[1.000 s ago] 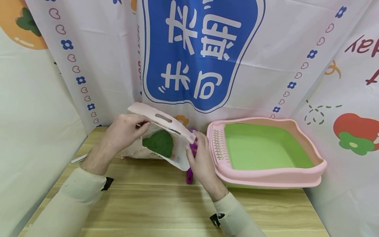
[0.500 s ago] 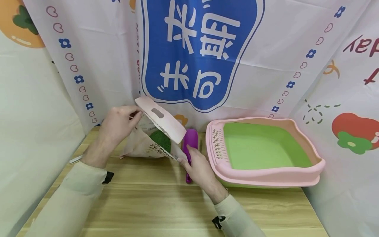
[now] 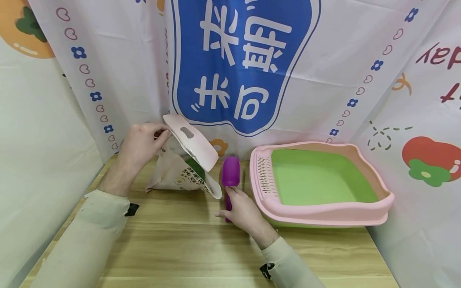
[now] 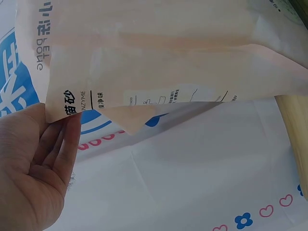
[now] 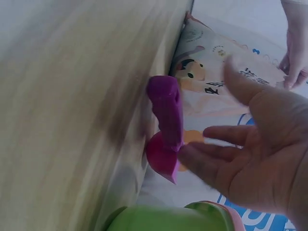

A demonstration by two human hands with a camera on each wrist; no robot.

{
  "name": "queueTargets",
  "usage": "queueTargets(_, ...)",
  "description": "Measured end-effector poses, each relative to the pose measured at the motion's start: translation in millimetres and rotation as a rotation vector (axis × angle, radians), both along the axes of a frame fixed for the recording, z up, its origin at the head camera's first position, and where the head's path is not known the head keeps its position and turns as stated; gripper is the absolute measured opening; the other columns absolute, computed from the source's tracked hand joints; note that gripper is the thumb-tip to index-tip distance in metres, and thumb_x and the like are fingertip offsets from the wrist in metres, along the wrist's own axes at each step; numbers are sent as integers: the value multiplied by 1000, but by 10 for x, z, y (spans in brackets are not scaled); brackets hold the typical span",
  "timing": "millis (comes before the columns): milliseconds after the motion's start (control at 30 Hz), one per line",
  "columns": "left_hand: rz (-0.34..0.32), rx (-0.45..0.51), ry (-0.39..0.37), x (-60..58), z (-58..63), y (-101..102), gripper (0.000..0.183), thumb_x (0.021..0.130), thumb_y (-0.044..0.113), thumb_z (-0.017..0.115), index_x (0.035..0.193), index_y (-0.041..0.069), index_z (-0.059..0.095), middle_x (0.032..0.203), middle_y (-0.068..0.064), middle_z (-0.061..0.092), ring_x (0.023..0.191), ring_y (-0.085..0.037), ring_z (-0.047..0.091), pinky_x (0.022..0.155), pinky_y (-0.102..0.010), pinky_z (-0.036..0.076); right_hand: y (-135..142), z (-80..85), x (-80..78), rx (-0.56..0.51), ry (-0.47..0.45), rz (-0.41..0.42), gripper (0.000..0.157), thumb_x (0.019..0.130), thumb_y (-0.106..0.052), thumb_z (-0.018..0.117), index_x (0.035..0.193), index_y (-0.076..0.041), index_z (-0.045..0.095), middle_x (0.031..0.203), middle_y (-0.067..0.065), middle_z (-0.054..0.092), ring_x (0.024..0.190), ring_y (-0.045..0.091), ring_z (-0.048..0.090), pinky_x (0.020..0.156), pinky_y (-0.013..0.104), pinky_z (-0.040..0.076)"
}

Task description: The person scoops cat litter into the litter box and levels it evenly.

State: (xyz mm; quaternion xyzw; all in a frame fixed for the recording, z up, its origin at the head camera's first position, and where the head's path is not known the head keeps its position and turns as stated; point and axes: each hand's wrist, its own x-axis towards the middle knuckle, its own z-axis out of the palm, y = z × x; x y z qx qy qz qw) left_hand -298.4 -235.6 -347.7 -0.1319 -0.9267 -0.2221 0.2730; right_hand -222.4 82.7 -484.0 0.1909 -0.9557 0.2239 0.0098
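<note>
My left hand (image 3: 138, 146) pinches the upper corner of an open cat litter bag (image 3: 173, 174), pale pink with dark lettering. Seen from the left wrist, thumb and fingers grip the bag's printed edge (image 4: 110, 96). Green litter (image 3: 196, 167) shows through the bag's mouth, partly covered by its top strip with a handle slot. A purple scoop (image 3: 231, 172) lies on the table to the right of the bag. Over its handle is my right hand (image 3: 246, 210), fingers spread and thumb apart. In the right wrist view the fingertips are close to the scoop (image 5: 167, 115); contact is unclear.
A litter box with a pink rim (image 3: 324, 214) and green inside stands right of the scoop. Printed cloth (image 3: 306, 104) hangs behind and at both sides of the wooden table (image 3: 187, 252).
My right hand has let go of the bag's edge and moved down to the scoop's handle. The bag's mouth has sagged narrower, and my left hand has shifted slightly left and up with its corner.
</note>
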Motion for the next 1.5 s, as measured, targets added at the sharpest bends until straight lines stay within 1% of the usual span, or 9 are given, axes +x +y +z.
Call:
queueTargets(133, 3, -3, -14, 12, 4, 13, 23, 105, 23, 65, 117, 8, 79, 109, -19, 81, 78, -28, 76, 64, -43, 64, 2, -69, -5, 64, 12, -53, 82, 84, -35, 91, 149, 0, 54, 149, 19, 60, 127, 35, 68, 109, 46, 59)
queueTargets(367, -14, -9, -28, 35, -3, 16, 22, 105, 22, 65, 116, 9, 79, 105, -19, 81, 68, -23, 72, 52, -29, 55, -23, -110, -17, 100, 3, -160, 69, 81, -30, 93, 135, -2, 61, 125, 21, 67, 102, 35, 74, 90, 47, 65)
queueTargets(567, -25, -13, -13, 48, -10, 19, 22, 105, 22, 66, 115, 9, 80, 103, -18, 81, 66, -22, 70, 50, -28, 54, -35, -136, 1, 83, 22, -174, 58, 81, -16, 90, 130, -6, 61, 113, 21, 68, 88, 37, 74, 75, 49, 65)
queueTargets(733, -29, -15, -10, 52, -23, 20, 22, 104, 22, 66, 115, 9, 80, 103, -18, 81, 66, -21, 71, 51, -29, 55, -31, -144, 20, 61, 20, -156, 54, 83, -7, 84, 131, -7, 60, 110, 21, 71, 89, 35, 74, 68, 46, 65)
queueTargets(833, -31, -11, -14, 50, -28, 20, 22, 105, 22, 66, 115, 9, 80, 102, -18, 81, 65, -20, 70, 50, -28, 54, -33, -131, 17, 58, 55, -166, 46, 86, -7, 81, 128, -7, 62, 107, 19, 73, 88, 34, 75, 67, 45, 64)
queueTargets(1033, -29, -9, -21, 53, -29, 19, 21, 105, 22, 66, 115, 9, 80, 102, -18, 81, 65, -21, 70, 51, -28, 55, -51, -16, 16, 77, 174, -223, 16, 89, -11, 81, 100, -4, 70, 90, 13, 73, 72, 29, 72, 59, 41, 61)
queueTargets(1133, -26, -11, -23, 57, -29, 19, 21, 104, 22, 66, 115, 9, 80, 103, -18, 81, 67, -22, 71, 52, -31, 56, -49, 64, 11, 72, 239, -243, 13, 92, -16, 80, 90, -5, 73, 81, 10, 72, 65, 26, 69, 54, 39, 59)
queueTargets(1333, -32, -17, -11, 55, -45, 16, 21, 105, 22, 66, 115, 9, 80, 103, -17, 81, 67, -21, 71, 52, -31, 56, 31, 224, -23, -14, 344, -254, 6, 91, -10, 79, 94, -5, 77, 84, 9, 75, 72, 27, 72, 63, 42, 62)
queueTargets(1500, -36, -18, 1, 55, -54, 11, 21, 105, 23, 66, 115, 9, 80, 103, -17, 81, 66, -21, 70, 51, -28, 54, 141, 353, -70, -118, 404, -245, 16, 94, -9, 76, 109, -7, 79, 100, 10, 80, 88, 26, 77, 78, 40, 67)
